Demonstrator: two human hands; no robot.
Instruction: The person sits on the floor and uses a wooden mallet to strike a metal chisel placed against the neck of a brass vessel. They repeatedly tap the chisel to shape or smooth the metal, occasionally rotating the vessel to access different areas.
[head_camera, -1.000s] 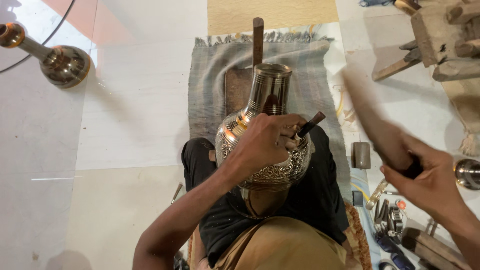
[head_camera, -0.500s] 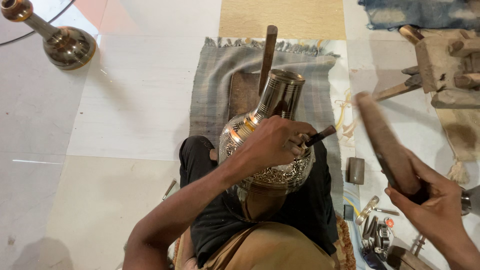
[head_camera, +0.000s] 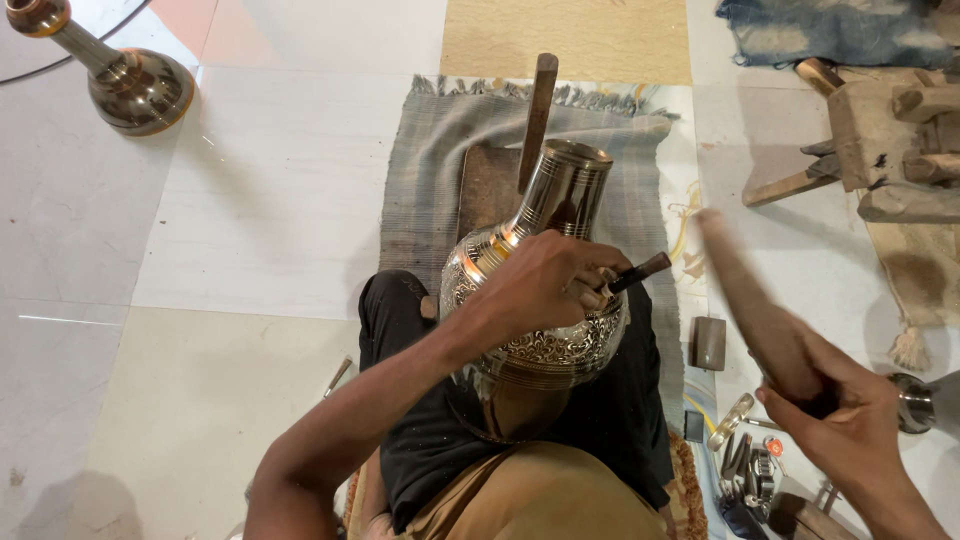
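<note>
The left arm reaches forward across the lap; the left hand (head_camera: 545, 285) is closed around a dark punch (head_camera: 638, 272), resting on the engraved metal vase (head_camera: 540, 300) that lies on the person's legs over a grey mat (head_camera: 430, 170). The right hand (head_camera: 850, 425), raised at the side, grips a blurred wooden mallet (head_camera: 755, 310). A second vase (head_camera: 125, 85) stands far left on the floor.

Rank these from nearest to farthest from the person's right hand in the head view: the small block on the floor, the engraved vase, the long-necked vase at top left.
1. Small block, just left of the right hand.
2. Engraved vase, centre, on the lap.
3. Long-necked vase, far top left.
</note>
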